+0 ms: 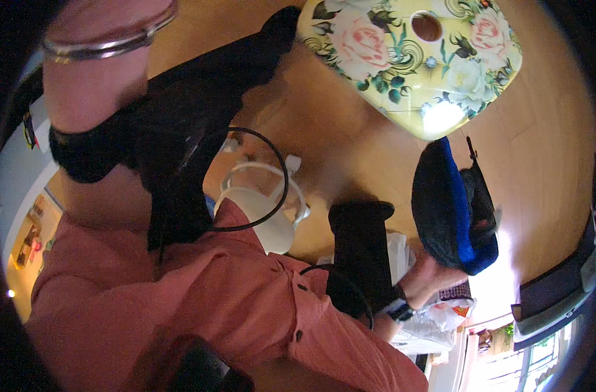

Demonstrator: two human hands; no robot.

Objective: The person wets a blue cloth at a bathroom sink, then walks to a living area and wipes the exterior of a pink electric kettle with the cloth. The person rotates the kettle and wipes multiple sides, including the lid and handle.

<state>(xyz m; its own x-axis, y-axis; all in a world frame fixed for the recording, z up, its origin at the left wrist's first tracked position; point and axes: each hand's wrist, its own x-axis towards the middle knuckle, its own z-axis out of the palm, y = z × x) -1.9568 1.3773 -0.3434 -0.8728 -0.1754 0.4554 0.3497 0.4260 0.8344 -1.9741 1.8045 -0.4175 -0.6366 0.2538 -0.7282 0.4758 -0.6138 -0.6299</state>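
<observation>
My right hand point(432, 277), with a dark watch on its wrist, is at the lower end of a black and blue fabric item point(440, 210), possibly a shoe or pouch. My fingers are mostly hidden behind it, and they appear to grip it. The item's top end is close to the near corner of a glossy stool top or seat point(396, 83) printed with roses, which has a round hole. My left forearm point(94, 93) wears a silver bangle point(102, 46) and runs past the top left edge. My left hand is out of view.
Dark-clad legs point(195, 108) cross the wooden floor point(347, 147). A white object point(263, 210) with looping white cords lies between them, and a black cable point(280, 166) loops above. Clear plastic bags point(425, 328) lie beside my right wrist. A dark-edged panel point(557, 289) is at right.
</observation>
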